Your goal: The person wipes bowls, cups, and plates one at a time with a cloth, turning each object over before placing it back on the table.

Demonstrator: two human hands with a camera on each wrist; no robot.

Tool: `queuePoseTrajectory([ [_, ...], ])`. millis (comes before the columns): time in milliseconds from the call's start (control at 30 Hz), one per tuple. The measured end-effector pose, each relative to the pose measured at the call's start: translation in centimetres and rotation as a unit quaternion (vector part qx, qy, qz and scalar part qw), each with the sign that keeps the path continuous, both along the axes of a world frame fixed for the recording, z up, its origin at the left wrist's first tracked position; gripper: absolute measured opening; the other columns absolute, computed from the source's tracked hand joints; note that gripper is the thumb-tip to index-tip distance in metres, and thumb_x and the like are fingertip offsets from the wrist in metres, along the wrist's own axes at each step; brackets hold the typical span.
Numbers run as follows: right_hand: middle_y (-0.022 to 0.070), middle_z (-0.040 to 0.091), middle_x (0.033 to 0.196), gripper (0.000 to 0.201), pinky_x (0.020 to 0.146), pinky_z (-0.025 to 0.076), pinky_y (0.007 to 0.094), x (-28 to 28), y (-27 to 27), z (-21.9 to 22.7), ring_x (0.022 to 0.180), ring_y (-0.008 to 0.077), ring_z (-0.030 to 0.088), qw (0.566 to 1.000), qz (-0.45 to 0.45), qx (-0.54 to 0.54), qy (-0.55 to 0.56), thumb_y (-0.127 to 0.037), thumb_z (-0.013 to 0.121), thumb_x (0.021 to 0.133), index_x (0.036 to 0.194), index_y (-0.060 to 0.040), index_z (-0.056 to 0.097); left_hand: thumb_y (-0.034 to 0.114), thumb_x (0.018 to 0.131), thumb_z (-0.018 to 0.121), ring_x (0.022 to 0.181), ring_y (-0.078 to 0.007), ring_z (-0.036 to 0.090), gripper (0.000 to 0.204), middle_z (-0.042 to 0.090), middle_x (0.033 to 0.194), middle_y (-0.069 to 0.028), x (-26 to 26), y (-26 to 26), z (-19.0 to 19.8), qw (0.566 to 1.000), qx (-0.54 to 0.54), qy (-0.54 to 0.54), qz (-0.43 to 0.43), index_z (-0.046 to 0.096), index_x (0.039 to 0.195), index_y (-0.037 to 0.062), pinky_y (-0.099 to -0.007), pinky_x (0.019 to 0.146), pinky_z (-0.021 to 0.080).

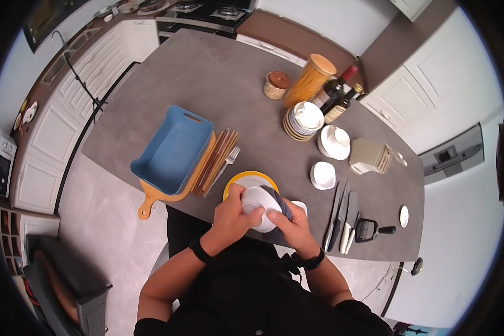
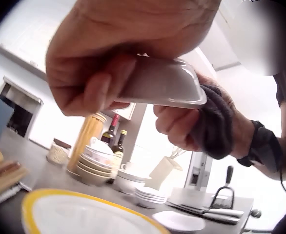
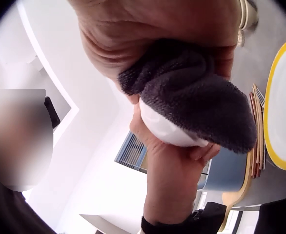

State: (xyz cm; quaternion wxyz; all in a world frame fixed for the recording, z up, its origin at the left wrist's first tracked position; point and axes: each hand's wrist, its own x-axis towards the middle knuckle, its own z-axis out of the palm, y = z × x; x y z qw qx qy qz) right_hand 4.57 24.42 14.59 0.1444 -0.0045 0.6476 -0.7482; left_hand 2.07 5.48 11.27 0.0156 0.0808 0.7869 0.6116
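My left hand [image 1: 231, 217] grips a small white dish [image 1: 256, 203] by one side, with the thumb on its face. A dark grey towel [image 3: 196, 95] is bunched in my right hand [image 1: 297, 231], which pinches the dish's other side through the cloth. In the right wrist view the towel covers part of the dish [image 3: 165, 127]. Both hands hold the dish above a white plate with a yellow rim [image 1: 229, 185], near the counter's front edge. Another flat white dish [image 2: 178, 220] lies beside the plate, partly hidden by the right hand in the head view.
To the left, a blue tray [image 1: 173, 151] sits on a wooden board [image 1: 145, 209], with chopsticks [image 1: 218, 159] and a fork [image 1: 231, 157] alongside. Rightward are knives [image 1: 336, 218], a black-handled spatula [image 1: 367, 229] and stacked white dishes [image 1: 323, 175]. Stacked bowls [image 1: 298, 127] and bottles [image 1: 337, 101] stand farther back.
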Motion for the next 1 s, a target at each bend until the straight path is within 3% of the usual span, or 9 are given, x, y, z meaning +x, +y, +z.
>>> queuePoseTrajectory([
  [167,0.0010,0.069,0.096,0.030,0.081,0.053,0.0274,1.9,-1.4,1.0,0.089,0.0086,0.063,0.977,-0.028,0.172,0.122,-0.019,0.076,0.097,0.116,0.0005,0.066,0.067,0.106,0.028,0.077,-0.0072,0.058,0.061,0.061,0.088,0.0000,0.8,1.2,2.5,0.848,0.324,-0.409,-0.093,0.058,0.112,0.0148,-0.0233,0.066,0.045],
  [267,0.0011,0.070,0.095,0.030,0.076,0.052,0.0267,2.4,-0.4,1.6,0.087,0.0073,0.063,0.990,-0.025,0.107,0.088,-0.018,0.075,0.097,0.119,0.0014,0.067,0.057,0.107,0.036,0.076,-0.0121,0.060,0.052,0.060,0.086,0.0002,0.7,1.0,0.4,0.856,0.331,-0.376,-0.131,0.059,0.111,0.0099,-0.0291,0.067,0.047],
  [367,-0.0014,0.069,0.097,0.031,0.078,0.050,0.0255,3.4,1.4,3.4,0.087,0.0061,0.060,0.999,0.021,-0.016,-0.020,-0.017,0.073,0.099,0.122,0.0027,0.068,0.046,0.099,0.062,0.069,-0.0225,0.063,0.041,0.064,0.081,-0.0047,1.2,1.7,-0.3,0.986,0.160,0.046,0.011,0.058,0.105,0.0056,-0.0382,0.065,0.051],
  [500,-0.0032,0.068,0.095,0.026,0.076,0.048,0.0231,4.6,2.5,1.4,0.087,0.0049,0.059,0.991,0.127,0.047,-0.004,-0.020,0.073,0.100,0.117,-0.0001,0.072,0.032,0.085,0.077,0.077,-0.0380,0.069,0.038,0.067,0.082,-0.0175,2.0,-0.7,3.5,0.976,-0.076,0.162,-0.127,0.057,0.101,0.0045,-0.0453,0.071,0.054],
  [700,-0.0034,0.065,0.093,0.030,0.074,0.048,0.0243,5.2,0.4,0.2,0.085,0.0038,0.056,0.998,-0.001,0.055,0.042,-0.025,0.074,0.100,0.117,-0.0004,0.068,0.039,0.095,0.068,0.083,-0.0265,0.069,0.033,0.068,0.091,-0.0132,4.3,0.5,1.1,0.994,-0.105,-0.027,-0.013,0.060,0.103,0.0077,-0.0388,0.070,0.051],
  [767,-0.0034,0.064,0.091,0.032,0.074,0.048,0.0246,5.1,0.0,0.5,0.084,0.0045,0.056,0.995,-0.001,0.076,0.070,-0.026,0.074,0.100,0.117,-0.0009,0.065,0.046,0.098,0.064,0.082,-0.0220,0.068,0.040,0.067,0.091,-0.0078,4.2,1.5,0.4,0.964,0.209,-0.167,0.013,0.062,0.102,0.0063,-0.0368,0.068,0.052],
  [833,-0.0036,0.063,0.089,0.031,0.074,0.048,0.0252,5.4,-1.0,0.8,0.083,0.0048,0.055,0.989,0.019,0.114,0.088,-0.026,0.074,0.100,0.115,-0.0007,0.066,0.053,0.105,0.053,0.081,-0.0134,0.060,0.049,0.061,0.096,0.0001,4.4,1.4,1.7,0.852,0.389,-0.349,0.023,0.064,0.103,0.0054,-0.0317,0.066,0.048],
  [933,-0.0018,0.068,0.095,0.033,0.078,0.051,0.0264,5.5,-0.9,0.4,0.087,0.0059,0.060,0.990,0.021,0.107,0.093,-0.025,0.076,0.098,0.118,0.0010,0.069,0.044,0.105,0.055,0.074,-0.0134,0.056,0.040,0.059,0.086,0.0000,4.7,0.8,1.6,0.848,0.393,-0.356,0.021,0.062,0.096,0.0054,-0.0322,0.063,0.045],
  [1000,-0.0005,0.071,0.100,0.035,0.081,0.052,0.0271,5.8,-0.4,0.0,0.090,0.0068,0.063,0.998,0.006,0.019,0.051,-0.024,0.077,0.097,0.121,0.0017,0.070,0.038,0.103,0.059,0.071,-0.0131,0.054,0.035,0.055,0.079,-0.0007,4.2,0.1,0.6,0.950,0.271,-0.158,0.010,0.059,0.091,0.0046,-0.0335,0.061,0.043],
])
